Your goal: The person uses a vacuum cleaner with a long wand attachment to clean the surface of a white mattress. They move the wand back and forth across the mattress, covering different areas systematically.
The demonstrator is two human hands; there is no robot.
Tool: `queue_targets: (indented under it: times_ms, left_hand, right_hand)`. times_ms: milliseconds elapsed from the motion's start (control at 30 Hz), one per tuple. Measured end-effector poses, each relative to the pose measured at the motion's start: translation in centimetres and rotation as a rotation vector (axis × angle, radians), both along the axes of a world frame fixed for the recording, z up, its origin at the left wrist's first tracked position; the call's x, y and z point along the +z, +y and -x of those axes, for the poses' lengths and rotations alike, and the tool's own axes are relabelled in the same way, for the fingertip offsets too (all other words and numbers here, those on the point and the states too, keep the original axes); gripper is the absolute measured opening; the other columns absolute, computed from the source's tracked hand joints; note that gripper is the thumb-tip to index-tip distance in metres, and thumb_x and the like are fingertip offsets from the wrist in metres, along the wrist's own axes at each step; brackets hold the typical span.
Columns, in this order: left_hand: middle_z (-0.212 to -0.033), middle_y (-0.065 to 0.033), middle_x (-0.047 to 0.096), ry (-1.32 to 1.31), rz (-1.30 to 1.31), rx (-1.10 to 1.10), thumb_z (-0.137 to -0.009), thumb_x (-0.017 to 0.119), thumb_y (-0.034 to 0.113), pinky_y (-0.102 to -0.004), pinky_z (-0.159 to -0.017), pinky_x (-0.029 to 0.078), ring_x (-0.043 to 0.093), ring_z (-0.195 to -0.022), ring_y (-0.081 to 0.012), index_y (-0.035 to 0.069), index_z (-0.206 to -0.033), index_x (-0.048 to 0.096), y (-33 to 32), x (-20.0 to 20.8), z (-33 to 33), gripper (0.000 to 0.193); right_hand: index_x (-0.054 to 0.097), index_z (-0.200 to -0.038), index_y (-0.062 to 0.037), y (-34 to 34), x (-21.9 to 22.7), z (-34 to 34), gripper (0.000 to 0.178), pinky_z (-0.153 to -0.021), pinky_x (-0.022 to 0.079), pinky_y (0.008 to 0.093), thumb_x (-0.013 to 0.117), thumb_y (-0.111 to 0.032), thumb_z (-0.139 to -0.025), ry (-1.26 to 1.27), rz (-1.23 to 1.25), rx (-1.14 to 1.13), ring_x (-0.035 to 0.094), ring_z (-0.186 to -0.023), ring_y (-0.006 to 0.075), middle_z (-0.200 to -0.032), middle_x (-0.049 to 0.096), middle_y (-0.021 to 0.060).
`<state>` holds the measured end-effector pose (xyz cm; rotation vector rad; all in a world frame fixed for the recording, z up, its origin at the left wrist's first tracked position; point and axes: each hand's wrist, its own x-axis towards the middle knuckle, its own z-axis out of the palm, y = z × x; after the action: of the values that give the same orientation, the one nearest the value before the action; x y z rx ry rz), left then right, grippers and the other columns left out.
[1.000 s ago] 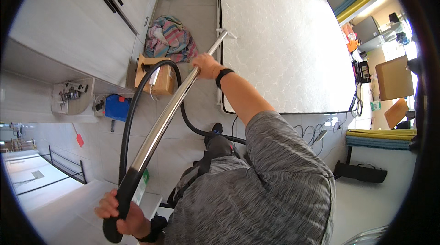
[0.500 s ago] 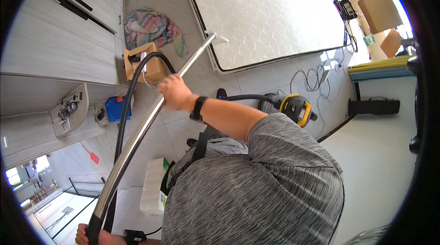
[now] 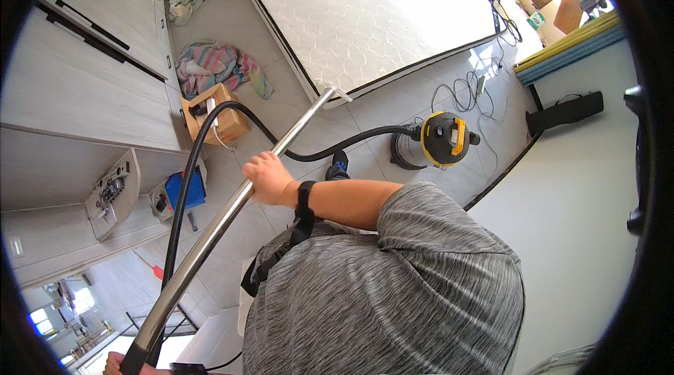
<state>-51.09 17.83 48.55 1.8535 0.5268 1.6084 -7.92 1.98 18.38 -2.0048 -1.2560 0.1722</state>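
Nozzle (image 3: 340, 94) shifted to the mattress (image 3: 379, 24) corner

The left hand (image 3: 114, 363), partly cropped, curled its fingers around the wand (image 3: 198, 259) at its black end; the right hand (image 3: 269, 177) gripped the metal tube. Beyond, the nozzle had left the side edge, putting the working end at the near corner; contact was unclear.

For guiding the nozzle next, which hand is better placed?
Right, I'd judge: the right hand grips the chrome tube partway along, nearer the nozzle by the mattress corner. The left hand is at the black handle, the end farthest from the nozzle.
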Motion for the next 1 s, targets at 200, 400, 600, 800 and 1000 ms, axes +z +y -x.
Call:
queue_targets:
  times_ms: [200, 400, 600, 800, 1000]
  left_hand:
    - [-0.078, 0.0007, 0.038, -0.627, 0.629, -0.615, -0.071, 0.066, 0.01, -0.0323, -0.082, 0.031, 0.04, -0.077, -0.0145, 0.013, -0.084, 0.036, -1.8, -6.6, -10.4, 0.033]
    - [-0.071, -0.0011, 0.034, -0.633, 0.53, -0.408, -0.066, 0.06, 0.012, -0.0341, -0.078, 0.031, 0.038, -0.071, -0.0166, 0.012, -0.075, 0.035, 1.2, -3.2, -5.2, 0.026]
    - [-0.069, -0.0011, 0.055, -0.344, 0.39, -0.34, -0.083, 0.062, 0.03, -0.0329, -0.077, 0.042, 0.055, -0.073, -0.0183, 0.016, -0.079, 0.059, 4.3, -2.8, -8.8, 0.015]
    - [-0.074, 0.0008, 0.039, -0.557, 0.803, -0.695, -0.066, 0.067, 0.011, -0.0292, -0.078, 0.033, 0.041, -0.073, -0.0135, 0.014, -0.079, 0.036, -1.5, -8.8, -28.2, 0.034]
    - [-0.078, 0.0005, 0.042, -0.537, 0.872, -0.644, -0.067, 0.068, 0.015, -0.0334, -0.082, 0.033, 0.042, -0.078, -0.0157, 0.012, -0.089, 0.04, -1.9, -12.2, -34.6, 0.035]
  right_hand:
    - [0.06, -0.079, -0.0091, -5.3, -3.1, -8.8, 0.033, -0.084, 0.046, 0.0437, 0.08, -0.027, -0.06, -0.033, 0.149, -0.156, 0.055, -0.093, 0.0342, -0.088, 0.06, 0.0115]
    - [0.055, -0.069, -0.0104, -1.8, -2.4, -3.0, 0.033, -0.078, 0.046, 0.0473, 0.081, -0.028, -0.057, -0.133, 0.183, -0.125, 0.057, -0.087, 0.0352, -0.077, 0.057, 0.0119]
    - [0.058, -0.076, -0.0113, -2.3, -3.4, -4.9, 0.026, -0.082, 0.044, 0.0446, 0.076, -0.019, -0.059, -0.04, -0.07, -0.217, 0.054, -0.091, 0.0331, -0.085, 0.057, 0.0098]
    - [0.062, -0.078, -0.0092, -11.1, -6.5, -20.9, 0.018, -0.084, 0.047, 0.0427, 0.073, -0.013, -0.065, -0.13, 0.108, -0.386, 0.058, -0.091, 0.0349, -0.085, 0.062, 0.0119]
    - [0.063, -0.079, -0.0087, -13.7, -5.6, -27.8, 0.027, -0.082, 0.047, 0.044, 0.081, -0.022, -0.063, -0.057, 0.187, -0.547, 0.058, -0.092, 0.0349, -0.087, 0.063, 0.0131]
